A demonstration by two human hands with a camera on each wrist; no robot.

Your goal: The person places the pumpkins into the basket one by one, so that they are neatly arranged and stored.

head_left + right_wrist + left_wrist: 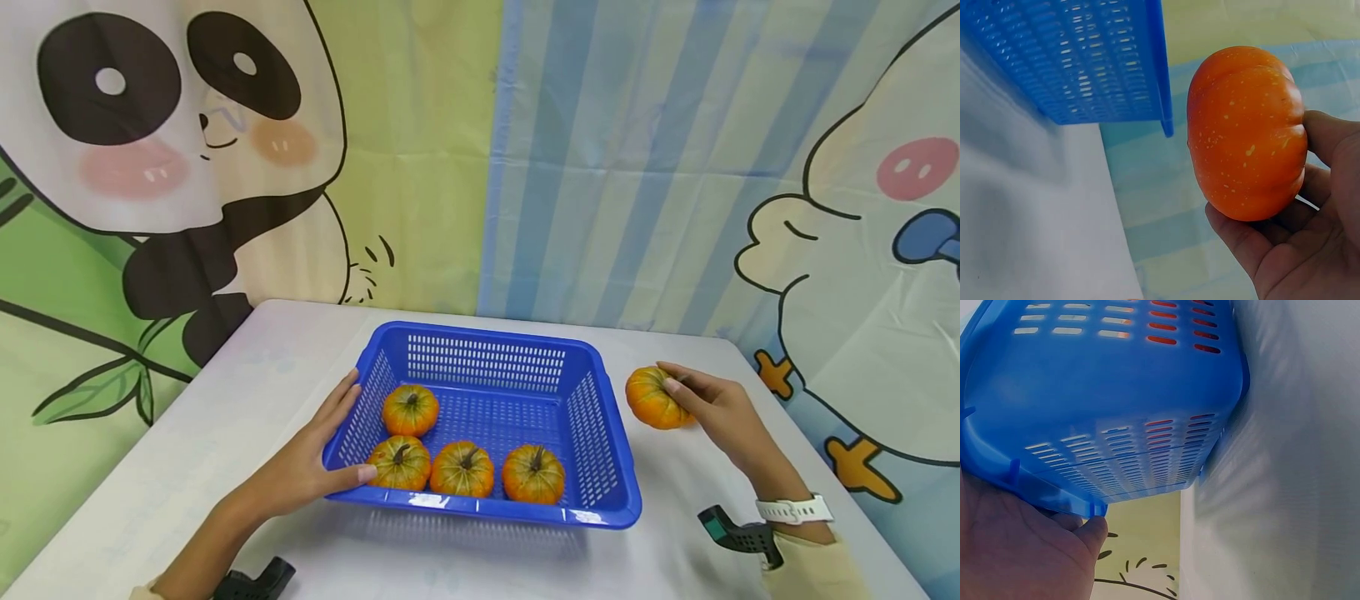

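Observation:
My left hand (300, 462) rests at the left front corner of a blue plastic basket (487, 504), fingers stretched along the left rim and thumb across the front rim. In the left wrist view, fingers (1092, 534) touch the rim from outside. Inside the basket sit several small orange pumpkins with green-streaked tops, one (411, 410) behind a front row that includes this pumpkin (533, 475). Right of the basket, my right hand (716, 408) grips another pumpkin (1244, 134) between thumb and fingers, raised off the table, its smooth orange underside showing in the right wrist view.
The basket stands on a white table (300, 333) and has slotted walls. Behind the table hangs a curtain (600, 167) printed with a panda and a white cartoon figure. Each wrist wears a dark device (738, 533), the right one also a white band (795, 509).

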